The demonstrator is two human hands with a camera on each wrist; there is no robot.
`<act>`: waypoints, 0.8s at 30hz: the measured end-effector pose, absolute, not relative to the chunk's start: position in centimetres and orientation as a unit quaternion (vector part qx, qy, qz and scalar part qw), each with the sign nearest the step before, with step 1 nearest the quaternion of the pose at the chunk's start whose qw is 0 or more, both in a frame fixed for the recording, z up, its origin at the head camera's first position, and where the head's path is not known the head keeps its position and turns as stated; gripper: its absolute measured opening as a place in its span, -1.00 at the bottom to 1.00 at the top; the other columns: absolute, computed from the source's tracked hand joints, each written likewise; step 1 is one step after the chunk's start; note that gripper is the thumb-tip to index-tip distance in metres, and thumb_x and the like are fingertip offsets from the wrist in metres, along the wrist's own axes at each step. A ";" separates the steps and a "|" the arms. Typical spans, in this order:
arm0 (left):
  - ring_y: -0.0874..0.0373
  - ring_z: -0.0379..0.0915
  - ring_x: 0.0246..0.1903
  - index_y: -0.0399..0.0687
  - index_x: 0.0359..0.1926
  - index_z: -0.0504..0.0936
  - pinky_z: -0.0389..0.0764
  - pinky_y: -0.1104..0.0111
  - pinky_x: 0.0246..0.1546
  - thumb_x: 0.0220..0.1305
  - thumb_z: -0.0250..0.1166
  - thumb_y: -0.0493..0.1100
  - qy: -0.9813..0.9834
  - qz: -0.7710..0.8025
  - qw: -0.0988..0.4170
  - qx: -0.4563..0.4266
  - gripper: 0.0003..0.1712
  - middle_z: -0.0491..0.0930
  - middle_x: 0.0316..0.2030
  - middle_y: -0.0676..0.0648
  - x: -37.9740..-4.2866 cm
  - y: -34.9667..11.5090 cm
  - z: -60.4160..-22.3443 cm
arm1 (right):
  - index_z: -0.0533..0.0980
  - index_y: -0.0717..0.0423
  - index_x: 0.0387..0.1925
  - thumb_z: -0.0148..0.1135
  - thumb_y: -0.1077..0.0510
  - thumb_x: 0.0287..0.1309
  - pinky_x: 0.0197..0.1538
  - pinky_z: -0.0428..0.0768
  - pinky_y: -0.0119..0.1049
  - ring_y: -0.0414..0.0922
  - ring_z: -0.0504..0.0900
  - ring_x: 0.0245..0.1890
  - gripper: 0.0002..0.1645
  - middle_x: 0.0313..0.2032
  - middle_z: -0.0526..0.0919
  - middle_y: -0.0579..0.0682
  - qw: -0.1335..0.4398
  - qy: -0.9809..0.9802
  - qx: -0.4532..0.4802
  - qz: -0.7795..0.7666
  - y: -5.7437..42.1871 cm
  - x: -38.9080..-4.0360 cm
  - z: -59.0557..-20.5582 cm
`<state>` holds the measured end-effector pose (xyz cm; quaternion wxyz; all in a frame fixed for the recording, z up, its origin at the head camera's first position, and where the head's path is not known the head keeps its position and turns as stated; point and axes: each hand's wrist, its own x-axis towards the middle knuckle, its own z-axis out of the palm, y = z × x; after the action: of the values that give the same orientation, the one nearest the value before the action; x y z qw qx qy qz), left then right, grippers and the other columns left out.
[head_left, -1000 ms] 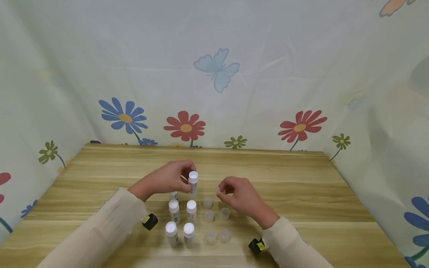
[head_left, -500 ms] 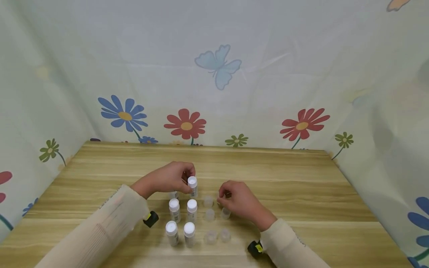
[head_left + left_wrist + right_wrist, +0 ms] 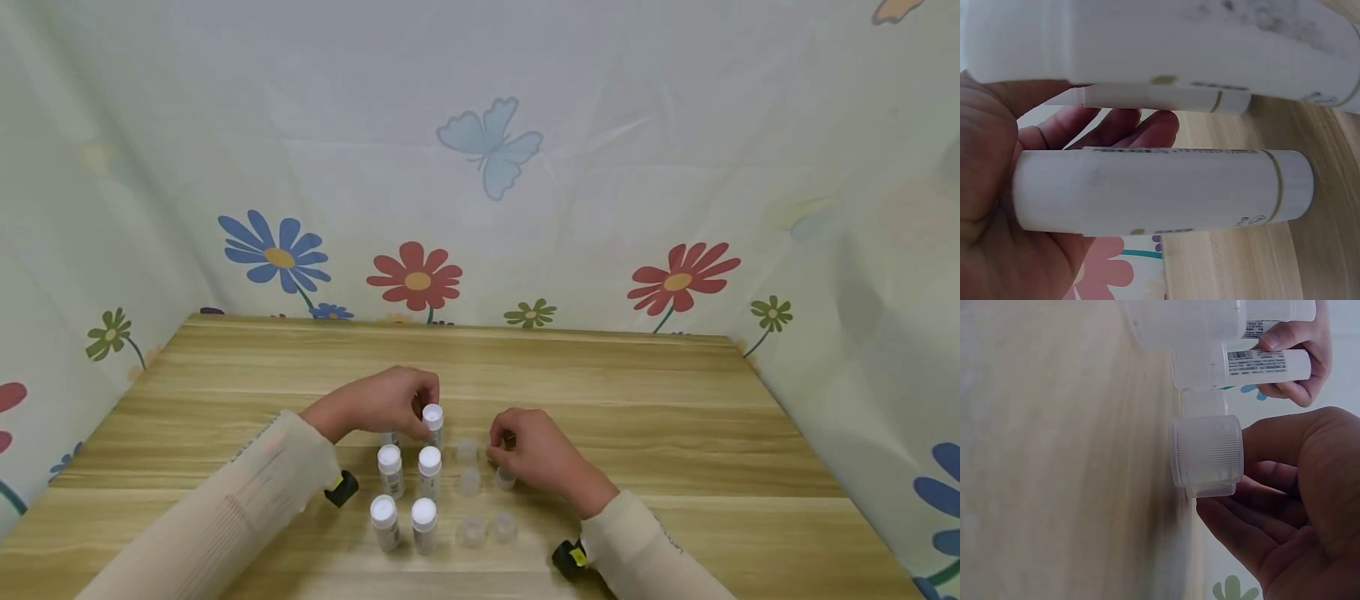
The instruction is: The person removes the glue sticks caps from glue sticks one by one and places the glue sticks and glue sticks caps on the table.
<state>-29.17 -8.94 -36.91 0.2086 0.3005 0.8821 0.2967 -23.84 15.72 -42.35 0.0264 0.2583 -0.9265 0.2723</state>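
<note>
My left hand (image 3: 390, 404) grips a white tube (image 3: 432, 416) upright near its top, at the back of a group of tubes. Print covers its side in the right wrist view. Another tube (image 3: 1166, 190) stands close beside it, partly hidden under the hand in the head view. My right hand (image 3: 536, 450) pinches a translucent ribbed cap (image 3: 1213, 490), low over the table. In the head view its fingers hide that cap. A similar cap (image 3: 1207, 451) stands just in front of it.
Nearer me, white tubes (image 3: 390, 471) stand upright in two short rows. To their right, several translucent caps (image 3: 469, 481) sit on the wooden table (image 3: 637, 400). A flowered curtain (image 3: 585, 208) rises behind the table and at both sides.
My left hand has lowered the tube toward the table at the back of the rows. My right hand has come down a little toward the caps.
</note>
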 end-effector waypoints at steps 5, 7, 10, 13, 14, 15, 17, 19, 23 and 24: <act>0.19 0.46 -0.39 -0.01 -0.34 0.51 0.53 0.38 -0.33 -0.02 0.53 -0.16 0.884 0.290 0.219 0.293 -0.68 0.57 -0.41 0.07 -29.1 -8.9 -37.3 | 0.51 -0.05 -0.57 0.38 0.20 0.02 -0.35 0.45 -0.47 -0.23 0.49 -0.47 -0.80 -0.49 0.56 -0.21 0.026 -0.927 0.258 0.272 15.7 -23.6 -42.2; 0.19 0.46 -0.38 -0.01 -0.33 0.51 0.53 0.38 -0.33 -0.02 0.53 -0.16 0.884 0.289 0.221 0.293 -0.68 0.57 -0.40 0.07 -29.1 -8.8 -37.3 | 0.51 -0.06 -0.57 0.38 0.20 0.02 -0.35 0.45 -0.47 -0.24 0.48 -0.47 -0.80 -0.49 0.56 -0.21 0.025 -0.927 0.255 0.273 15.7 -23.5 -42.2; 0.19 0.46 -0.38 0.00 -0.33 0.52 0.53 0.38 -0.33 -0.01 0.52 -0.17 0.884 0.288 0.223 0.294 -0.68 0.58 -0.40 0.07 -29.1 -8.7 -37.3 | 0.51 -0.06 -0.56 0.38 0.20 0.02 -0.34 0.46 -0.47 -0.25 0.48 -0.46 -0.80 -0.48 0.56 -0.21 0.024 -0.928 0.252 0.273 15.8 -23.5 -42.2; 0.19 0.45 -0.37 0.01 -0.32 0.52 0.53 0.38 -0.33 -0.02 0.52 -0.18 0.884 0.286 0.225 0.293 -0.68 0.57 -0.39 0.08 -29.1 -8.7 -37.2 | 0.51 -0.06 -0.57 0.39 0.20 0.01 -0.33 0.47 -0.47 -0.26 0.49 -0.46 -0.80 -0.48 0.56 -0.22 0.027 -0.927 0.256 0.272 15.8 -23.5 -42.2; 0.19 0.45 -0.37 0.01 -0.32 0.52 0.52 0.38 -0.33 -0.02 0.52 -0.18 0.884 0.285 0.225 0.293 -0.68 0.57 -0.40 0.08 -29.0 -8.7 -37.3 | 0.51 -0.07 -0.57 0.39 0.20 0.01 -0.32 0.47 -0.47 -0.26 0.49 -0.46 -0.80 -0.48 0.56 -0.22 0.028 -0.927 0.258 0.272 15.8 -23.5 -42.3; 0.19 0.45 -0.37 0.01 -0.32 0.51 0.52 0.38 -0.33 -0.02 0.51 -0.18 0.884 0.284 0.225 0.294 -0.68 0.57 -0.40 0.08 -29.0 -8.7 -37.3 | 0.51 -0.07 -0.57 0.39 0.20 0.01 -0.32 0.47 -0.47 -0.26 0.49 -0.45 -0.80 -0.48 0.56 -0.22 0.028 -0.926 0.259 0.272 15.8 -23.5 -42.3; 0.20 0.46 -0.37 0.01 -0.30 0.51 0.53 0.38 -0.32 -0.02 0.51 -0.19 0.882 0.287 0.226 0.297 -0.68 0.57 -0.39 0.07 -29.0 -8.7 -37.3 | 0.51 -0.07 -0.57 0.39 0.20 0.01 -0.31 0.48 -0.47 -0.26 0.50 -0.45 -0.80 -0.49 0.56 -0.22 0.028 -0.926 0.261 0.273 15.8 -23.6 -42.4; 0.21 0.48 -0.35 0.02 -0.27 0.52 0.55 0.38 -0.30 -0.02 0.50 -0.20 0.879 0.292 0.230 0.299 -0.66 0.58 -0.37 0.07 -29.0 -8.8 -37.4 | 0.51 -0.06 -0.56 0.38 0.20 0.02 -0.32 0.48 -0.47 -0.25 0.50 -0.45 -0.81 -0.49 0.56 -0.23 0.025 -0.926 0.259 0.275 15.8 -23.6 -42.5; 0.20 0.53 -0.25 0.00 -0.06 0.51 0.59 0.32 -0.16 0.01 0.48 -0.18 0.874 0.297 0.241 0.301 -0.54 0.59 -0.27 0.05 -29.0 -9.1 -37.3 | 0.52 -0.05 -0.54 0.36 0.18 0.06 -0.29 0.52 -0.44 -0.25 0.53 -0.42 -0.83 -0.45 0.58 -0.21 0.020 -0.927 0.254 0.276 15.9 -23.5 -42.6; 0.20 0.53 -0.21 0.02 0.00 0.50 0.59 0.30 -0.12 0.01 0.48 -0.15 0.874 0.296 0.243 0.299 -0.49 0.59 -0.23 0.05 -29.0 -9.1 -37.2 | 0.52 -0.06 -0.53 0.35 0.16 0.08 -0.27 0.54 -0.42 -0.26 0.55 -0.39 -0.84 -0.43 0.59 -0.21 0.022 -0.928 0.254 0.274 15.9 -23.5 -42.6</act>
<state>-29.03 -9.13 -37.22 0.2432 0.2986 0.8742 0.2956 -23.52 15.92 -42.60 0.0215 0.2537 -0.9275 0.2736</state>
